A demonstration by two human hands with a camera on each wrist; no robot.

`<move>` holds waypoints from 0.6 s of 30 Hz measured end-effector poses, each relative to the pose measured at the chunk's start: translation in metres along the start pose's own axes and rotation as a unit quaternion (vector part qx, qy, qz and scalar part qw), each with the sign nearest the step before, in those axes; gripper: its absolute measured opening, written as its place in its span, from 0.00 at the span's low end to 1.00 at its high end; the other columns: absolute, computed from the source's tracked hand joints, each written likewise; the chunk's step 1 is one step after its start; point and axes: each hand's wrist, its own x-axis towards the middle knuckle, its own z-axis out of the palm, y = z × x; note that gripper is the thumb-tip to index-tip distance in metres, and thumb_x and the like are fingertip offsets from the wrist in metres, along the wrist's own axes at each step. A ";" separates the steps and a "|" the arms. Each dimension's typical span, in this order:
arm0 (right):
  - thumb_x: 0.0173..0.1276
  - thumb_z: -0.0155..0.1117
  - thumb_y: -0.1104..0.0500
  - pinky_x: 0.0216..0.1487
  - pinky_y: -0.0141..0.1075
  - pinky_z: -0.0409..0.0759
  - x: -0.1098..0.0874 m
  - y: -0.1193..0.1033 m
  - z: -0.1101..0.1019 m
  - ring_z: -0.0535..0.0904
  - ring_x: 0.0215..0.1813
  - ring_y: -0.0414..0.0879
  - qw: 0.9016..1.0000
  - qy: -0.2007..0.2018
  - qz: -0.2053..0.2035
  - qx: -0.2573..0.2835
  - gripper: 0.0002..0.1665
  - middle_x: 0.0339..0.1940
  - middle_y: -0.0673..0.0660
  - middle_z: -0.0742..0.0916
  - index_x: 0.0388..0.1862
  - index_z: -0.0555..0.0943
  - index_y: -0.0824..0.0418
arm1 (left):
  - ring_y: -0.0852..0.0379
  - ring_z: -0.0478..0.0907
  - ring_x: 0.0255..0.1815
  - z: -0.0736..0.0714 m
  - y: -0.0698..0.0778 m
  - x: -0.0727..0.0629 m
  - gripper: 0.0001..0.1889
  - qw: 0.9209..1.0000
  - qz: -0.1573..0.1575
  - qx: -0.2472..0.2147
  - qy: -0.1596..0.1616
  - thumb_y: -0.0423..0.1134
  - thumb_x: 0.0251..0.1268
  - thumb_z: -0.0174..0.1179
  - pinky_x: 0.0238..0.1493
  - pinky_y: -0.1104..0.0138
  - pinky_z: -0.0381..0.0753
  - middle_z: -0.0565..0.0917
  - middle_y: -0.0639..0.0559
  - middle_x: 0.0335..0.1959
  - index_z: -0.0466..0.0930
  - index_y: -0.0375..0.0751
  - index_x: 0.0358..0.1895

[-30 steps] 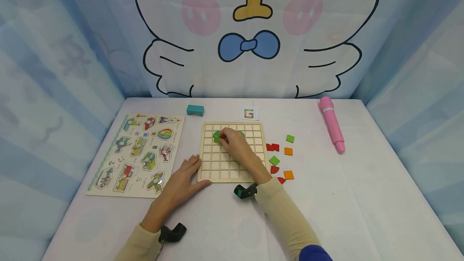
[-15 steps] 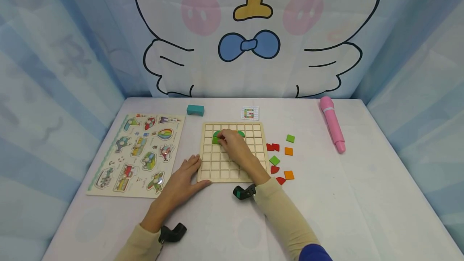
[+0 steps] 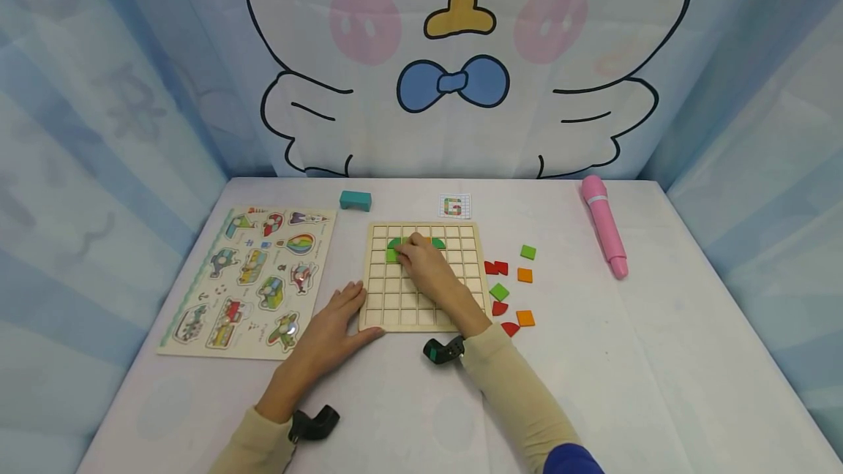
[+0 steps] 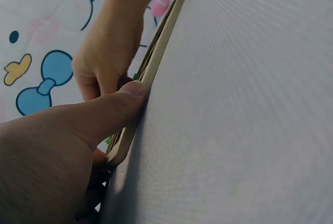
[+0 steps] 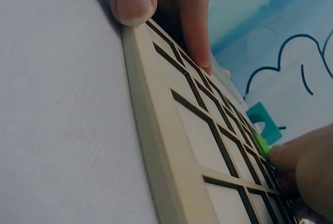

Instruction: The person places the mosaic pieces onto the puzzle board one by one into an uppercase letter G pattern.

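My right hand (image 3: 431,267) reaches over the wooden grid board (image 3: 402,319), its fingertips pinching a light green square tile (image 3: 391,256) at a cell in the upper left. In the right wrist view the thumb tip is against this green tile (image 5: 261,145). Just above it sits a dark green rounded tile (image 3: 394,243); another dark green rounded tile (image 3: 439,243) is farther right, with part of the row between hidden by the hand. My left hand (image 3: 337,324) steadies the board's near left corner, thumb (image 4: 132,89) on the front rim and fingers along the left side.
Loose red tiles (image 3: 500,309), orange tiles (image 3: 525,276) and green tiles (image 3: 499,291) lie right of the board. Behind it are a small pattern card (image 3: 455,206) and a teal block (image 3: 356,200). A picture board (image 3: 246,280) lies left, a pink pen (image 3: 604,229) right.
The light green square tile has gone from tilted to lying level in line with its cell. My right hand has shifted only slightly; my left hand has stayed on the board's corner.
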 end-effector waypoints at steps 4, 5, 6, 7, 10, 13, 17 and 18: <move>0.75 0.60 0.61 0.45 0.37 0.85 0.000 0.000 0.001 0.81 0.43 0.47 1.000 0.002 -0.014 -0.014 0.15 0.45 0.59 0.82 0.54 0.85 0.66 | 0.43 0.57 0.81 0.000 -0.001 0.000 0.45 1.000 -0.001 0.000 -0.001 0.60 0.61 0.67 0.82 0.50 0.57 0.64 0.41 0.78 0.65 0.35 0.74; 0.75 0.61 0.61 0.44 0.37 0.85 0.001 0.000 0.001 0.81 0.42 0.46 1.000 0.003 -0.017 -0.017 0.14 0.44 0.59 0.82 0.54 0.86 0.66 | 0.43 0.57 0.81 0.000 -0.001 0.000 0.45 1.000 -0.001 0.000 -0.001 0.60 0.61 0.67 0.82 0.50 0.57 0.64 0.41 0.78 0.65 0.34 0.74; 0.75 0.61 0.61 0.44 0.37 0.85 0.001 0.000 0.001 0.80 0.41 0.46 1.000 0.002 -0.019 -0.019 0.14 0.44 0.59 0.82 0.53 0.86 0.66 | 0.43 0.57 0.81 0.000 -0.001 0.000 0.44 1.000 -0.001 -0.001 -0.001 0.60 0.61 0.67 0.82 0.50 0.57 0.64 0.41 0.78 0.66 0.34 0.74; 0.75 0.61 0.61 0.44 0.36 0.85 0.001 0.000 0.001 0.80 0.41 0.46 1.000 0.002 -0.020 -0.022 0.14 0.44 0.59 0.82 0.53 0.86 0.66 | 0.43 0.57 0.81 0.000 -0.001 0.000 0.45 1.000 -0.002 -0.001 -0.001 0.60 0.61 0.67 0.82 0.50 0.57 0.64 0.42 0.78 0.66 0.34 0.74; 0.75 0.60 0.61 0.43 0.36 0.84 0.000 0.000 0.000 0.80 0.41 0.46 1.000 -0.001 -0.018 -0.018 0.15 0.44 0.58 0.82 0.54 0.85 0.66 | 0.43 0.57 0.81 0.000 -0.001 0.000 0.44 1.000 -0.002 0.000 0.000 0.60 0.61 0.67 0.82 0.50 0.57 0.64 0.42 0.78 0.66 0.34 0.74; 0.75 0.60 0.60 0.43 0.35 0.85 0.000 -0.001 -0.003 0.80 0.41 0.45 1.000 -0.001 -0.011 -0.007 0.16 0.45 0.57 0.82 0.56 0.85 0.65 | 0.43 0.57 0.81 0.000 -0.001 0.000 0.44 1.000 0.002 0.001 0.002 0.60 0.61 0.67 0.82 0.50 0.57 0.64 0.41 0.78 0.66 0.34 0.74; 0.75 0.61 0.58 0.44 0.35 0.85 0.000 -0.001 -0.008 0.80 0.41 0.44 1.000 0.005 0.002 0.009 0.17 0.45 0.56 0.82 0.56 0.84 0.65 | 0.43 0.58 0.80 0.001 -0.001 0.000 0.44 1.000 0.007 0.002 0.008 0.59 0.61 0.67 0.81 0.50 0.58 0.65 0.41 0.77 0.66 0.34 0.73; 0.76 0.61 0.57 0.44 0.35 0.85 0.000 -0.002 -0.009 0.80 0.41 0.43 1.000 0.006 0.005 0.008 0.17 0.45 0.56 0.82 0.57 0.84 0.64 | 0.43 0.58 0.80 0.001 -0.001 0.000 0.44 1.000 0.008 0.003 0.009 0.59 0.61 0.68 0.81 0.50 0.58 0.65 0.41 0.77 0.66 0.34 0.73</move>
